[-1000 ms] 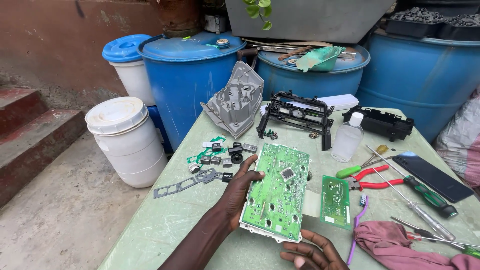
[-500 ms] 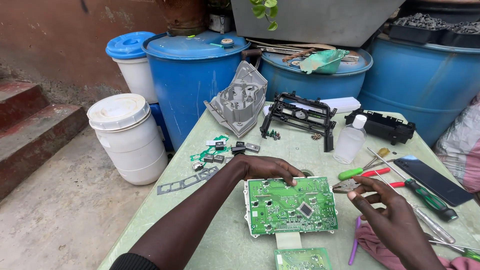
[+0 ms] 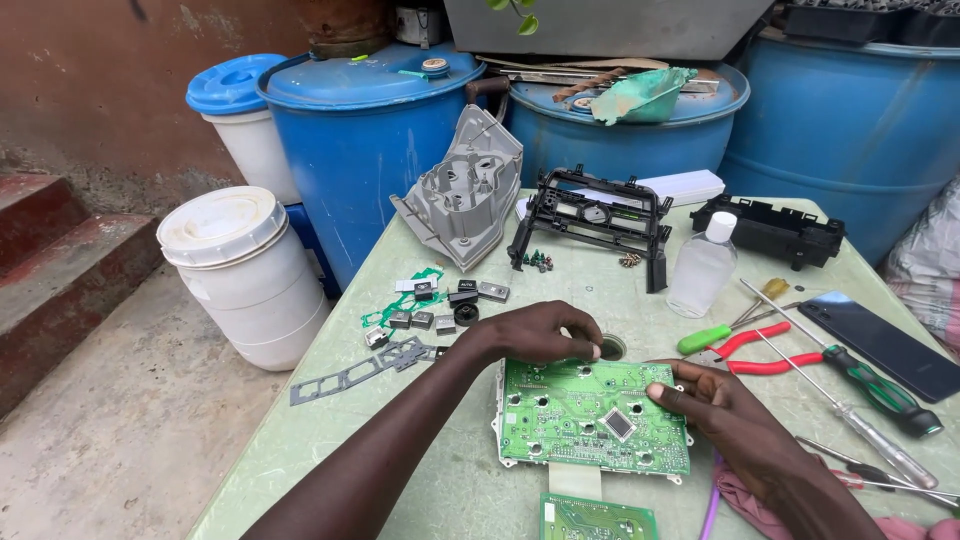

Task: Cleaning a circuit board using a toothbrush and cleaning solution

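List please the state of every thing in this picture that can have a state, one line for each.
Green circuit board: flat on the table, held at both ends.
Left hand: fingers on the board's top edge.
Right hand: gripping the board's right edge.
Clear bottle: upright, capped.
Red-handled pliers: lying flat.
Phone: screen dark.
White bucket: lid on.

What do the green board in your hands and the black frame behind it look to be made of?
The green circuit board: likely rigid fibreglass laminate with a glossy green coating, given its solder dots, holes and black chip. The black frame: apparently moulded plastic, matte, with thin ribs and clips.
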